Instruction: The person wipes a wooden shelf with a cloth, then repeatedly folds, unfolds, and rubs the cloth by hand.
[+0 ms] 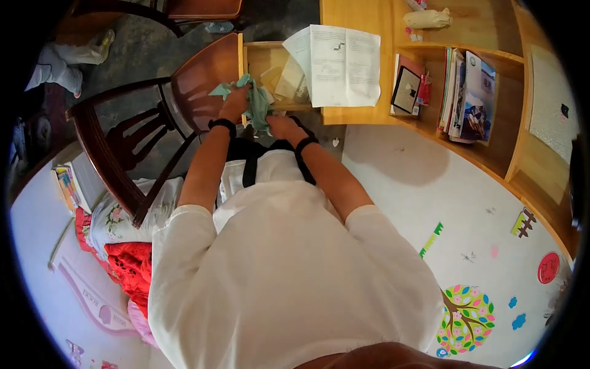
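Note:
A crumpled green cloth point(258, 106) hangs beside the open wooden drawer point(264, 45). My left hand point(235, 103) is closed on the upper part of it, above the edge of the chair seat. Close to the cloth's lower end is my right hand point(283, 127), fingers curled against it in what looks like a grip; the fingertips are partly hidden. Inside the drawer lie pale papers or booklets point(291, 80). An unfolded printed sheet point(346, 67) rests on the desk corner and overhangs the drawer.
A dark wooden chair point(209, 74) stands at the left, close to the drawer. Right of the desk point(356, 12), shelves hold upright books point(473, 98) and a dark-framed item point(405, 89). A bed with red bedding point(132, 270) is lower left. Another person's legs point(61, 71) show upper left.

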`<state>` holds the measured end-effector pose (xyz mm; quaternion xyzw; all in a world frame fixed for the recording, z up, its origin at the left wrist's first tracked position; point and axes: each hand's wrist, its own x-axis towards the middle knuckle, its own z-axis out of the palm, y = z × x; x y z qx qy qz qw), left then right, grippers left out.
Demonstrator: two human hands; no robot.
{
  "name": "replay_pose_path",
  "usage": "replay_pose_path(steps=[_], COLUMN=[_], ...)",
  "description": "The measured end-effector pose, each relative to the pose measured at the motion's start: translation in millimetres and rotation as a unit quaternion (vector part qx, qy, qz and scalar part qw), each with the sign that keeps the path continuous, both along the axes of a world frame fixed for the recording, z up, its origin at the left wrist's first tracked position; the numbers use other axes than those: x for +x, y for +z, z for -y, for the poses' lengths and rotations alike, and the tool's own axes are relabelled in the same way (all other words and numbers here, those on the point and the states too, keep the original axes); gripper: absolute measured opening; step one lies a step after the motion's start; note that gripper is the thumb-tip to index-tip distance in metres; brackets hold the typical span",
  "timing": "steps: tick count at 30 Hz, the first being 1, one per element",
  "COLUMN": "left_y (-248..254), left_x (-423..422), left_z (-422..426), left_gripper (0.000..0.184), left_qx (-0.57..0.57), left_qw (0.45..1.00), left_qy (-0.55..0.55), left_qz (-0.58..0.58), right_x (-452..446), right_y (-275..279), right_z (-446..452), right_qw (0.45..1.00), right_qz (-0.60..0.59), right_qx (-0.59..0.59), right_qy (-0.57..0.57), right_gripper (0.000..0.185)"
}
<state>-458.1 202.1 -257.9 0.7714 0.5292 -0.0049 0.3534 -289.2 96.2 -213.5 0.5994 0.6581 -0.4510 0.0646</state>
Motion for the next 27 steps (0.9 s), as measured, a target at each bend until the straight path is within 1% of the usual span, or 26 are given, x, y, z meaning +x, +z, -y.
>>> replay_pose_path(steps=[1, 2, 3, 5, 6, 8, 9, 11, 12, 13, 14, 15, 16, 17, 18, 20, 21, 23, 24, 26, 27], left_y=[-11.4, -24.9, -29.6, -6.4, 2.2, 11.2, 6.1, -2.7, 9.0, 21.1, 33.5, 42.3, 42.2, 41.9, 42.2, 57.3, 59.4, 56.2, 45.8, 14.5, 5.8], left_x=[-7.1, -16.3, -23.6, -32.1, -35.1, -39.4, -38.5, -38.4, -34.4, -30.9, -27.4, -24.9, -24.5, -24.7, -22.8, -17.3, -14.6, -14.4, -21.4, -39.0, -47.1], left_z=[16.1, 28.2, 33.4, 56.3, 64.2, 79.5, 82.8, 84.5, 76.3, 67.0, 56.0, 45.4, 34.5, 21.7, 8.1, -24.7, -38.4, -52.6, -48.4, -38.6, -22.1], left_gripper=[0.057, 0.055, 0.053, 0.052, 0.052, 0.050, 0.052, 0.049, 0.046, 0.046, 0.041, 0.037, 0.037, 0.032, 0.028, 0.032, 0.032, 0.040, 0.040, 0.045, 0.045], left_qx=[-0.003, -0.045, -0.085, -0.086, -0.086, -0.113, -0.106, -0.116, -0.123, -0.123, -0.124, -0.125, -0.125, -0.119, -0.111, -0.022, -0.023, -0.034, -0.040, -0.045, -0.052], left_qw=[1.000, 0.998, 0.993, 0.992, 0.992, 0.982, 0.980, 0.978, 0.976, 0.976, 0.972, 0.968, 0.967, 0.960, 0.948, 0.956, 0.956, 0.988, 0.988, 0.997, 0.997], left_qy=[-0.002, -0.026, -0.051, -0.082, -0.084, -0.151, -0.165, -0.172, -0.179, -0.180, -0.199, -0.218, -0.221, -0.240, -0.258, -0.236, -0.235, -0.047, -0.045, -0.005, -0.006], left_qz=[-0.005, 0.027, 0.060, 0.050, 0.048, 0.016, 0.009, -0.004, -0.018, -0.015, -0.011, -0.006, -0.004, -0.079, -0.153, -0.173, -0.172, -0.142, -0.143, -0.062, -0.061], right_x=[3.8, 7.8, 10.9, 14.2, 14.3, 15.3, 16.0, 18.1, 19.6, 19.9, 19.3, 17.8, 16.5, 14.1, 12.4, 9.2, 8.7, 6.3, 3.7, 2.1, 2.8], right_y=[-7.3, -16.1, -26.7, -43.1, -45.2, -46.3, -45.5, -45.0, -40.4, -31.9, -21.9, -11.8, -4.0, 4.5, 6.2, 3.4, -4.7, -26.0, -30.6, -38.7, -53.0], right_z=[8.3, 12.4, 17.5, 29.4, 26.8, 23.5, 25.7, 20.6, 13.6, 5.3, -3.0, -13.1, -23.9, -32.3, -38.0, -50.1, -55.0, -53.3, -47.0, -44.3, -35.3], right_qw=[0.999, 0.998, 0.998, 0.994, 0.994, 0.988, 0.988, 0.995, 0.995, 0.997, 0.997, 0.997, 0.999, 0.999, 0.999, 0.989, 0.989, 0.995, 0.996, 0.997, 0.997], right_qz=[0.007, 0.015, 0.012, 0.027, 0.026, 0.033, 0.034, 0.010, 0.012, -0.004, -0.021, -0.020, -0.020, -0.020, -0.017, -0.038, -0.037, 0.000, -0.002, -0.008, -0.008], right_qx=[-0.015, -0.025, -0.021, -0.058, -0.058, -0.116, -0.121, -0.090, -0.090, -0.049, -0.009, -0.010, -0.021, -0.032, -0.033, -0.034, -0.036, -0.009, -0.014, -0.059, -0.060], right_qy=[0.030, 0.063, 0.065, 0.090, 0.088, 0.093, 0.092, 0.032, 0.032, 0.052, 0.072, 0.070, 0.028, -0.015, -0.018, -0.137, -0.135, -0.095, -0.092, -0.050, -0.047], right_gripper=[0.022, 0.023, 0.023, 0.023, 0.023, 0.027, 0.027, 0.031, 0.031, 0.033, 0.035, 0.035, 0.037, 0.039, 0.039, 0.038, 0.038, 0.037, 0.037, 0.028, 0.028])
